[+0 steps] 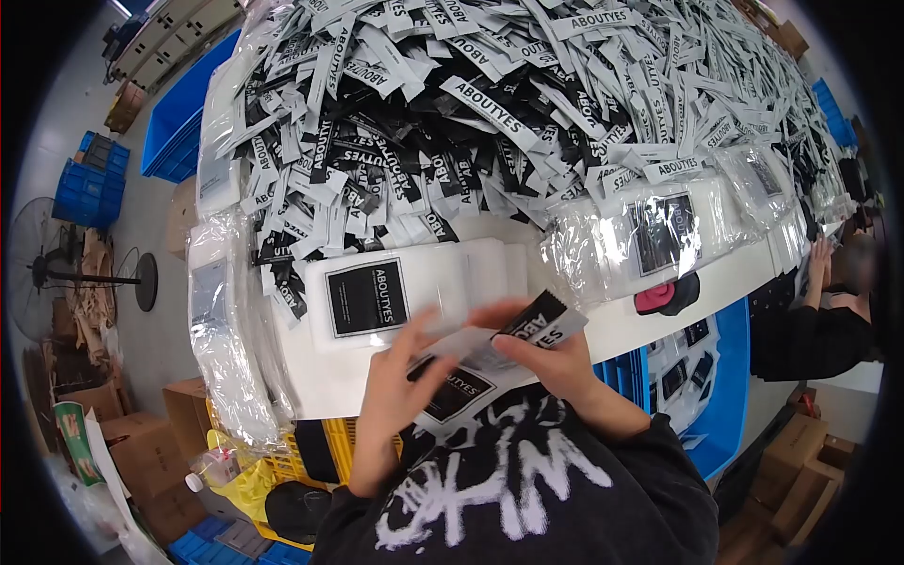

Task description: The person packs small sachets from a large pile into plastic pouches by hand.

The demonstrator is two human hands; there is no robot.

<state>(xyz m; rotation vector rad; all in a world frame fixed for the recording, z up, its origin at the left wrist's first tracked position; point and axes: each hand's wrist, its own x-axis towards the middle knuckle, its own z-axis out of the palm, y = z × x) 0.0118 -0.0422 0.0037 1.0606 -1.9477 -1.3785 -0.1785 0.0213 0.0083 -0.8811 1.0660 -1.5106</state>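
Note:
My right hand (557, 365) is closed on black and white ABOUTYES strip packets (537, 325), its thumb pressed over them. Between my hands, in front of my chest, a translucent plastic bag (457, 391) with a black label is tilted. My left hand (400, 377) is at the bag's left side, its thumb over the bag; motion smears its fingers, so its grip is unclear. Just beyond my hands, a stack of frosted bags (428, 278) with a black ABOUTYES label lies on the white table (325, 381).
A large heap of strip packets (490, 108) covers the table's far part. Clear-wrapped bags (612, 235) lie right, more bags (221, 320) left. A blue bin (720, 414) with labelled bags stands by my right side. Another person (819, 330) is at far right.

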